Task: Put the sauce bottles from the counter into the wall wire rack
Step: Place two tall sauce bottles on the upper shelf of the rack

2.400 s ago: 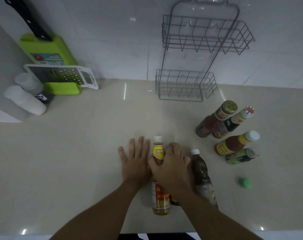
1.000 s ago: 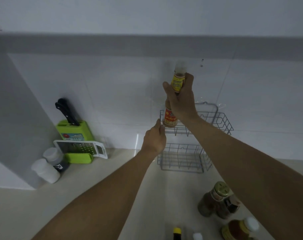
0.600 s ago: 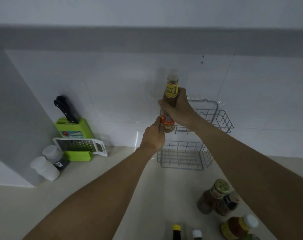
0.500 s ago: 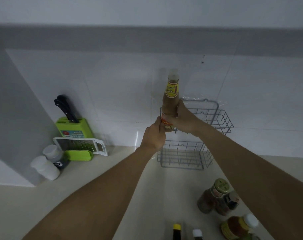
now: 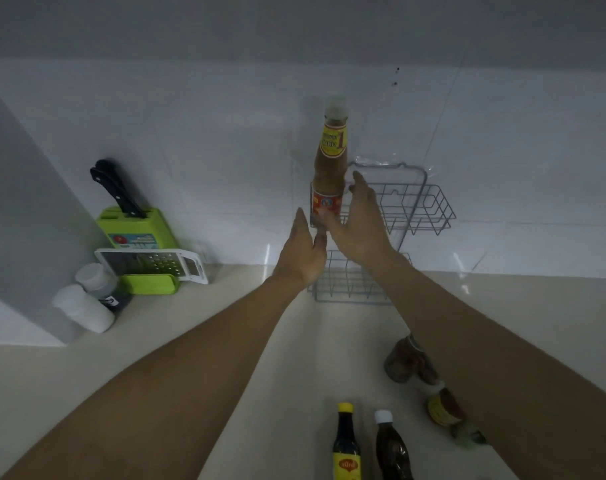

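A tall brown sauce bottle (image 5: pixel 330 168) with a yellow neck label stands upright in the left end of the upper basket of the wall wire rack (image 5: pixel 429 209). My right hand (image 5: pixel 358 220) is open just in front of the bottle, fingers spread, no longer gripping it. My left hand (image 5: pixel 303 258) is open below and left of the bottle, near the rack's left edge. On the counter stand a dark bottle with a yellow cap (image 5: pixel 345 445) and a dark bottle with a white cap (image 5: pixel 391 448). Further bottles (image 5: pixel 403 362) at the right are partly hidden by my right forearm.
The rack's lower basket (image 5: pixel 350 289) sits just above the counter. At the left stand a green knife block (image 5: pixel 135 230) with black handles, a white grater (image 5: pixel 149 265) and two white-capped shakers (image 5: pixel 83 306). A grey wall panel closes the left side.
The bottle went down into the upper basket and my right hand let go of it. Both hands have opened and drawn slightly back from the rack.
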A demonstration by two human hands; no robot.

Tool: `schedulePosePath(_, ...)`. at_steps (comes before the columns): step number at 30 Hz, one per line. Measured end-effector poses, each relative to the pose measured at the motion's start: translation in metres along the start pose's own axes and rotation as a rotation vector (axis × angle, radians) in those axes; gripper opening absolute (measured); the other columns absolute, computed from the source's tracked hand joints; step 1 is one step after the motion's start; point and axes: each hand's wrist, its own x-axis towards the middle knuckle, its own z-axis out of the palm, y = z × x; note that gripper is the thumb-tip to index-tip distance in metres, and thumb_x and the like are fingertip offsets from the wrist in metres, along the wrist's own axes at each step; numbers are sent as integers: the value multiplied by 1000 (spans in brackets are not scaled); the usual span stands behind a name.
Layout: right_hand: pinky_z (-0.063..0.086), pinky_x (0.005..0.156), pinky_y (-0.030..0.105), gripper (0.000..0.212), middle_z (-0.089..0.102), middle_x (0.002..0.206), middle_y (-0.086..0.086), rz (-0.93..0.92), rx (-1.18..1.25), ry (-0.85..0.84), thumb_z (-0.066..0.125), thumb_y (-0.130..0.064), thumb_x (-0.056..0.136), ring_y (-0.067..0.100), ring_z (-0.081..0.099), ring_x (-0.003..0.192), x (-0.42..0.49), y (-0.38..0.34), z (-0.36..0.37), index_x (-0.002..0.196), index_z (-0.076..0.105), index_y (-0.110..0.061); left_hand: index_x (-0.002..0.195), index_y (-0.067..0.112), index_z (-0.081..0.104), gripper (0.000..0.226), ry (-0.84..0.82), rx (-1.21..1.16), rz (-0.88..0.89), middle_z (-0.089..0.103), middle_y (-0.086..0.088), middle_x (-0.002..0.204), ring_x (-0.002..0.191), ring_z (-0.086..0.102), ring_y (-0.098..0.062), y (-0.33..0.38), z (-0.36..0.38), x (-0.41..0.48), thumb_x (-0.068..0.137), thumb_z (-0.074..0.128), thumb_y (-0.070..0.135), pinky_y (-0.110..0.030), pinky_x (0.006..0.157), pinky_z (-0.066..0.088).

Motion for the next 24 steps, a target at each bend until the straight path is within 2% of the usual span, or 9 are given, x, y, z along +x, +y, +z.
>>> schedulePosePath(2,46,102,39,69,48,137,11,-13,-15,172,64,-38,91,24,52,122,-34,6,10,148,32,-16,161,18,0,68,48,85,20,10,-1,169,154,18,-22,-24,10,-16,107,33,42,-33,121,17)
schedulePosePath(3,48,99,40,63,51,132,8,-6,-17,187,63,-39,91,22,54,118,-54,10,14,144,37,-16,161,19,3,68,54,122,40,14,-2,168,153,20,-23,-38,15,-27,106,32,45,-36,124,18)
schedulePosePath(5,48,95,39,56,54,126,7,76,-79,76,60,-41,91,22,56,113,-93,27,24,138,44,-16,161,20,11,67,16,191,57,27,-6,165,149,31,-26,-70,26,-51,104,31,50,-47,121,28)
schedulePosePath(7,47,97,39,54,54,126,8,212,-208,-103,56,-46,92,27,55,115,-134,46,34,135,47,-16,160,17,13,65,-58,268,32,31,-11,162,147,33,-29,-101,42,-81,105,31,46,-48,119,30)
schedulePosePath(11,41,100,39,57,55,126,9,378,-454,-329,47,-57,92,29,53,117,-216,76,53,131,51,-15,161,14,-1,64,-266,444,-54,2,-10,169,156,0,-27,-155,72,-140,107,25,37,-43,126,2)
schedulePosePath(14,38,99,42,58,55,125,10,413,-579,-390,39,-59,92,30,52,117,-260,91,67,127,50,-13,161,15,1,64,-354,546,-98,-3,-7,169,156,-7,-25,-186,93,-174,107,19,42,-42,124,-4)
schedulePosePath(15,39,99,41,58,54,127,11,420,-588,-405,39,-57,94,31,51,118,-271,95,73,129,47,-11,161,15,6,64,-368,597,-98,0,-8,169,156,-2,-27,-193,98,-184,106,16,45,-44,124,-2)
schedulePosePath(18,43,99,38,64,45,137,14,482,-510,-421,41,-54,97,31,43,128,-293,105,87,139,34,-7,155,12,35,69,-349,735,-65,30,-12,163,149,30,-36,-210,111,-201,104,9,50,-49,117,12)
schedulePosePath(24,41,102,38,55,48,131,14,475,-466,-359,42,-50,99,31,43,126,-318,114,101,136,40,-8,153,12,38,67,-322,798,-53,37,-13,159,145,37,-35,-214,113,-201,105,11,50,-50,114,15)
